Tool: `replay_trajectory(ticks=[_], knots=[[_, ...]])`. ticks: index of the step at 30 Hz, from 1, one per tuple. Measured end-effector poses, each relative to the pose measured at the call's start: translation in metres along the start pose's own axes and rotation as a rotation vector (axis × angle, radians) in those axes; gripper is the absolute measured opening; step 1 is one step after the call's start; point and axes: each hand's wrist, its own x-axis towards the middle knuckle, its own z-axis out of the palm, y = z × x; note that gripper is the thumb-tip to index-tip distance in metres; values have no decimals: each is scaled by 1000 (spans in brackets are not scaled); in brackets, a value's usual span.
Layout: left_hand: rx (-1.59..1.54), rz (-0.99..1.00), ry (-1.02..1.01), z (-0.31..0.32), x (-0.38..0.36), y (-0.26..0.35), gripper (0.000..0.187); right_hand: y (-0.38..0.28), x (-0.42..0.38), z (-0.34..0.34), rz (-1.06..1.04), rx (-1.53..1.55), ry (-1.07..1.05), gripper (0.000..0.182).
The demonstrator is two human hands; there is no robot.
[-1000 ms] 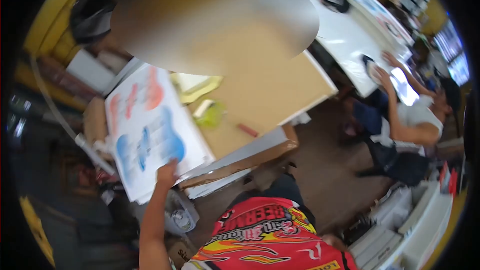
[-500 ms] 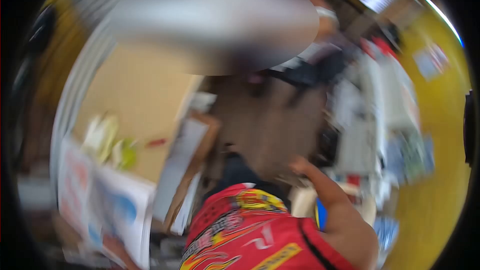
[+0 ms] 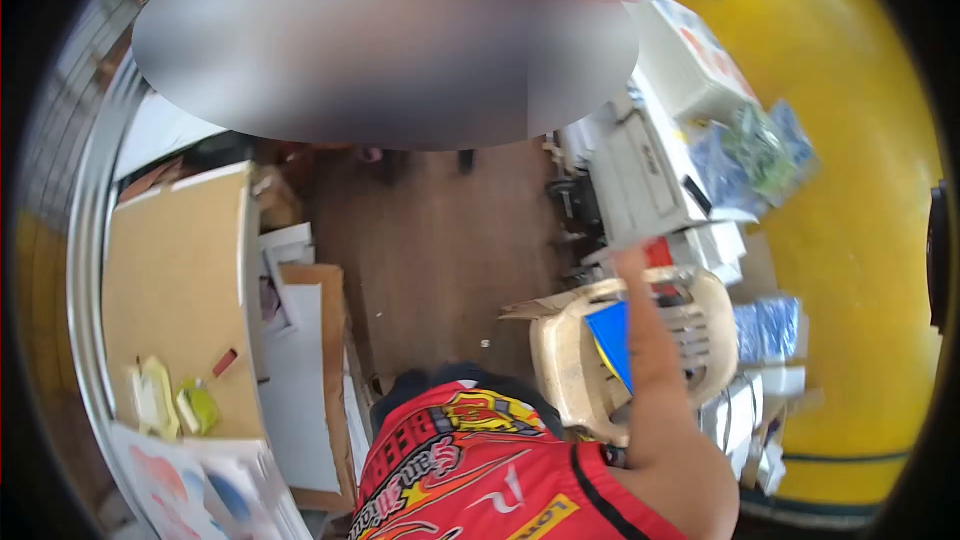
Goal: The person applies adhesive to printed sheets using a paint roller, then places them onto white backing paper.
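My right hand (image 3: 631, 262) is stretched forward over a cream plastic chair (image 3: 712, 318), near the chair's far edge and a red object (image 3: 658, 256). It is blurred by motion, so I cannot make out its fingers or whether it touches anything. A blue folder-like sheet with a yellow edge (image 3: 607, 333) lies on the chair, partly covered by my forearm. My left hand is out of view. At lower left stands a stack of printed boards (image 3: 245, 485).
A tan tabletop (image 3: 180, 270) on the left bears a green item (image 3: 200, 408) and a dark red object (image 3: 225, 362). Cardboard and white panels (image 3: 305, 390) lean beside it. A white cabinet (image 3: 645, 165) and plastic-wrapped packs (image 3: 768, 328) line the yellow wall. A blurred oval hides the top.
My view has swung to the right, bringing the chair fully into sight. My right arm has reached further forward, over the chair. The left forearm by the boards has left view.
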Motion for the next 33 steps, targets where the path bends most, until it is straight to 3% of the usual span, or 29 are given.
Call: replay_trajectory(ticks=[1, 2, 3, 4, 5, 7, 8, 11, 13, 15, 17, 19, 20, 21, 22, 24, 25, 26, 27, 28, 31, 33], knots=[[12, -65, -48, 2, 0, 5, 43, 54, 33, -2, -168, -331, 45, 37], [7, -220, -24, 6, -6, 8, 40, 100, 61, -10, -318, -622, 139, 25], [-209, -142, 285, 14, -25, 22, 33, 114, 59, -41, -438, -548, 283, 25], [-145, -275, 296, 12, -27, 27, 44, 153, 92, -31, -440, -695, 244, 28], [-211, -150, 566, 27, -26, 20, 37, 141, 93, -41, -196, -333, 88, 44], [-66, -318, 409, 11, -29, 23, 37, 119, 98, -60, 371, 492, 97, 81], [7, -334, 433, 0, -32, 32, 39, 129, 96, -51, 308, 407, 129, 87], [82, -362, 549, -40, -40, 49, 48, 150, 94, 16, -179, 13, 484, 80], [81, -257, 787, -57, -45, 18, 53, 149, 87, 30, -262, -13, 409, 81], [293, -460, 797, -106, -71, 29, 53, 152, 90, 49, -113, 251, 101, 75], [271, -597, 819, -161, -92, 32, 52, 114, 59, 12, -49, 433, -102, 67], [324, -693, 847, -216, -116, 34, 50, 101, 61, 20, -131, 503, -84, 55], [276, -595, 902, -242, -134, 41, 51, 91, 58, 20, -115, 575, -123, 50], [275, -364, 982, -261, -152, 30, 57, 75, 54, 22, -127, 697, -146, 47], [161, -168, 1019, -284, -173, 63, 64, 54, 51, 25, -139, 820, -168, 45], [237, -30, 1079, -319, -206, 108, 65, -6, 40, 19, -136, 996, -235, 39], [334, -115, 1160, -329, -220, 106, 51, -49, 30, 7, -139, 1011, -294, 46], [248, -305, 1107, -341, -244, 55, 32, -91, 27, 5, -188, 1058, -377, 45], [174, -248, 1204, -348, -253, 53, 28, -141, 18, 0, -238, 1060, -434, 44], [102, -187, 1302, -354, -259, 56, 29, -193, 1, -3, -348, 1180, -465, 45], [-193, -263, 1445, -370, -263, 92, 34, -358, -84, -79, -677, 1163, -709, 47], [-283, -407, 1415, -377, -257, 140, 37, -445, -146, -130, -951, 1082, -818, 62]])
